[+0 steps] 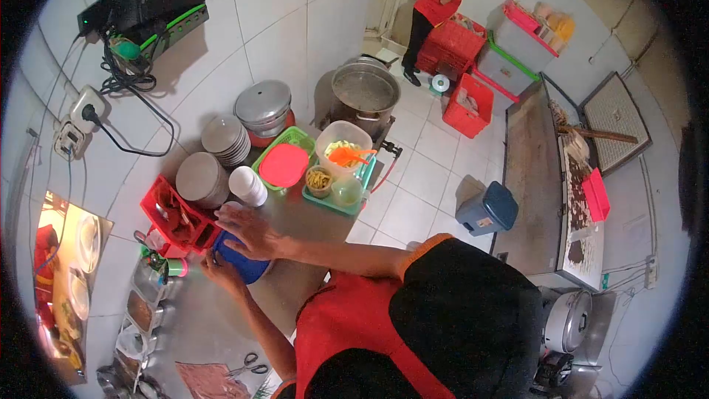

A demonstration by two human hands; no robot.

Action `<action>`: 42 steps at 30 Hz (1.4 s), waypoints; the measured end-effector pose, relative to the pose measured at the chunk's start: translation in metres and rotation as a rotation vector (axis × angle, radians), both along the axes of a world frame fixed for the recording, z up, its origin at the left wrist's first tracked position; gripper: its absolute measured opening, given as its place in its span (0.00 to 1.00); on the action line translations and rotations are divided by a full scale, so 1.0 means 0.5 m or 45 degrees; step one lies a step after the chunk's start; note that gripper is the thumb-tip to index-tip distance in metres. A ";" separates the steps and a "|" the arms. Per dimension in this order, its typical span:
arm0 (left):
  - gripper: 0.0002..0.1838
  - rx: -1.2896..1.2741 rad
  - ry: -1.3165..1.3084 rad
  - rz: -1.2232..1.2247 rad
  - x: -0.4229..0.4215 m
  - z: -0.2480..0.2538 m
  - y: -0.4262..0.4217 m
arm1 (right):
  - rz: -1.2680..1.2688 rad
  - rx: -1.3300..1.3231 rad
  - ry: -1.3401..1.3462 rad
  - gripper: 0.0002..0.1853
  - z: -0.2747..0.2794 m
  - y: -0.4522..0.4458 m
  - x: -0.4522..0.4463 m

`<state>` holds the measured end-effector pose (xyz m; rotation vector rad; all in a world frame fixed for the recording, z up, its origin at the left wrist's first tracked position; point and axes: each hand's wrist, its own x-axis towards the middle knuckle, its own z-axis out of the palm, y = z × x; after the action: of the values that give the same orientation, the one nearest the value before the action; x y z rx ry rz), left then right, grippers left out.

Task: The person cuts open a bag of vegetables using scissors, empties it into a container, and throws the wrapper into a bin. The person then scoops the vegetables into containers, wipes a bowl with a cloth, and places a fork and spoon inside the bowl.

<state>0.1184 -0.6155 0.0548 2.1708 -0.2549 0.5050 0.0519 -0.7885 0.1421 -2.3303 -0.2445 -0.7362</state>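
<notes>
A round blue plastic container or lid (pixel 249 262) is on the metal counter in front of me, partly covered by my hands. My left hand (pixel 222 269) grips its near-left edge with bent fingers. Stretched over its top is my right hand (pixel 249 231), fingers apart and nothing visible in them. Just beyond, a red utensil basket (pixel 182 235) touches or nearly touches the blue plastic. White cups (pixel 247 185) are stacked near my right hand, beside piles of bowls (pixel 201 177).
A green basket with a red lid (pixel 284 165) and a tray of food tubs (pixel 344 144) stand right of the dishes. A large pot (pixel 365 89) is behind. Scissors (pixel 251 366) lie on pinkish paper. Another person (pixel 441 0) stands by red crates (pixel 452 43).
</notes>
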 end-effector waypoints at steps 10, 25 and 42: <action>0.14 0.156 0.095 0.059 -0.012 0.011 -0.016 | -0.039 -0.093 0.115 0.37 -0.007 0.014 0.042; 0.20 0.191 0.000 0.124 -0.134 0.211 -0.010 | 0.203 -0.425 0.405 0.31 -0.092 0.011 -0.042; 0.19 0.603 0.203 0.011 -0.148 0.051 -0.044 | 0.170 -0.249 0.376 0.16 -0.143 -0.011 0.025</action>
<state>0.0443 -0.6374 0.0802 2.6574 -0.3003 0.2911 0.0644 -0.7939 0.0705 -2.5409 -0.3476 -0.3078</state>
